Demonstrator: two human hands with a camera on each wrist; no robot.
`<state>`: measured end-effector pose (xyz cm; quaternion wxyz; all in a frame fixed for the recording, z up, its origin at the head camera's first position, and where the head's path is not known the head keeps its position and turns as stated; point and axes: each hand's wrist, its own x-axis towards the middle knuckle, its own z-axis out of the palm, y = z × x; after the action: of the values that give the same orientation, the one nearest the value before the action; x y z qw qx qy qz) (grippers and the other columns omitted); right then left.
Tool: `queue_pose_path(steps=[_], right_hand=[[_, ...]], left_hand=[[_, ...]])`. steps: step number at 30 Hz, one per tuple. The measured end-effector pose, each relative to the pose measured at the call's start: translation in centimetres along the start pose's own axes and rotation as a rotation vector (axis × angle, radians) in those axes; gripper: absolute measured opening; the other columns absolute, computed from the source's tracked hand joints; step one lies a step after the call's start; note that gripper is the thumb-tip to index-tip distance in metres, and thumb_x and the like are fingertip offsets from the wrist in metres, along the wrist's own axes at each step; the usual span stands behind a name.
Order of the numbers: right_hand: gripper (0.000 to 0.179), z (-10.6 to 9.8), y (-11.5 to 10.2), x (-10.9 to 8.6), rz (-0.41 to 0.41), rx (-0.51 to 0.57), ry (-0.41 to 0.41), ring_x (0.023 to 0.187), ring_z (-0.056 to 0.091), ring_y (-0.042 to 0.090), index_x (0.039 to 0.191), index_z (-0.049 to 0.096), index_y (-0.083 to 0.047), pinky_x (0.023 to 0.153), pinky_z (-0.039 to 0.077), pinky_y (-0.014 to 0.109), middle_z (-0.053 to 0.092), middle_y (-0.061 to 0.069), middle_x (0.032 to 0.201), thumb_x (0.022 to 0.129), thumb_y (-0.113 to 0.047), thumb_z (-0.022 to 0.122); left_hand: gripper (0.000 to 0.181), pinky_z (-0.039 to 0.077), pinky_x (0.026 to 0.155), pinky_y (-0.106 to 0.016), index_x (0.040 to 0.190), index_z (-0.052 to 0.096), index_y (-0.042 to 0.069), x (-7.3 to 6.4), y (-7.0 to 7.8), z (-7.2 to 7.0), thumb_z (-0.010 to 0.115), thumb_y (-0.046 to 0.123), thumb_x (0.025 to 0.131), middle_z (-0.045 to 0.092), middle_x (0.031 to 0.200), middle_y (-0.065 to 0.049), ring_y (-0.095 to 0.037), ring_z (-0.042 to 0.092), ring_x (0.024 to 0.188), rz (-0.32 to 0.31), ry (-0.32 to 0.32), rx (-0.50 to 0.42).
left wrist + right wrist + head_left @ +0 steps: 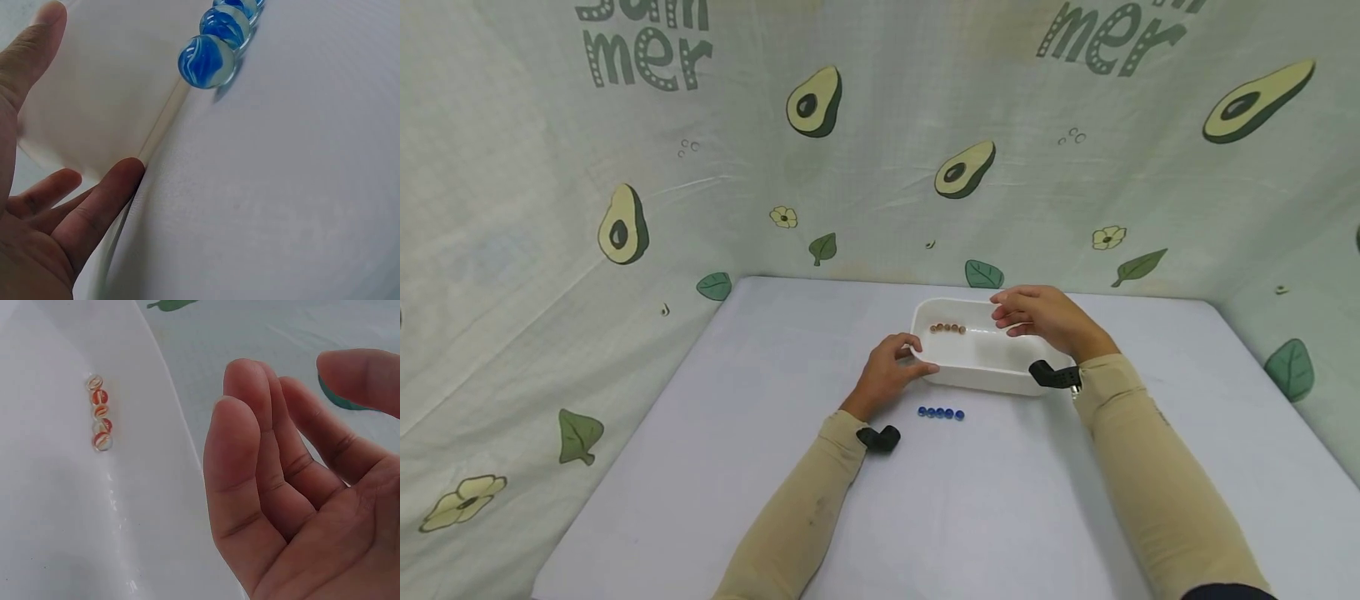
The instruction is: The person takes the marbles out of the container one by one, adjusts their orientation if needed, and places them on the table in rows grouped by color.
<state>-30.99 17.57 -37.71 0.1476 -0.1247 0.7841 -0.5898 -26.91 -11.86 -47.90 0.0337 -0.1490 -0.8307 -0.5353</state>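
My left hand is at the left end of a white rectangular tray. Its fingers and thumb spread around the tray's near corner, and in the left wrist view one fingertip touches the edge. Over the tray's right side hovers my right hand, fingers loosely bent, nothing between them and the thumb. Inside the tray, several orange-red swirled glass marbles line up near the far wall. Several blue swirled glass marbles form another row on the table, just in front of the tray.
A white cloth covers the table. Behind and beside it hangs a pale curtain printed with avocados, leaves and lettering. Each wrist wears a small black camera on a beige sleeve.
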Motion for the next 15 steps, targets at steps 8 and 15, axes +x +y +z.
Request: queue_pose_path(steps=[8, 15], right_hand=[[0.051, 0.0, 1.1, 2.0, 0.080, 0.007, 0.011, 0.112, 0.060, 0.036, 0.139, 0.048, 0.008, 0.087, 0.054, 0.031, 0.055, 0.029, 0.128, 0.105, -0.029, 0.055], [0.050, 0.1, 1.8, 3.7, 0.128, -0.009, 0.027, 0.116, 0.059, 0.035, 0.140, 0.049, 0.006, 0.086, 0.055, 0.031, 0.056, 0.026, 0.134, 0.104, -0.027, 0.057]], left_hand=[[0.039, 0.054, 0.089, -0.037, 0.101, 0.058, 0.020, -0.1, 0.2, 0.0, 0.085, 0.038, 0.080, 0.054, 0.133, -0.004, -0.031, 0.059, 0.120, -0.015, 0.000, -0.006], [0.043, 0.053, 0.091, -0.039, 0.104, 0.059, 0.016, -0.2, 0.4, 0.0, 0.086, 0.038, 0.079, 0.054, 0.135, -0.003, -0.030, 0.059, 0.120, -0.032, 0.015, -0.001]])
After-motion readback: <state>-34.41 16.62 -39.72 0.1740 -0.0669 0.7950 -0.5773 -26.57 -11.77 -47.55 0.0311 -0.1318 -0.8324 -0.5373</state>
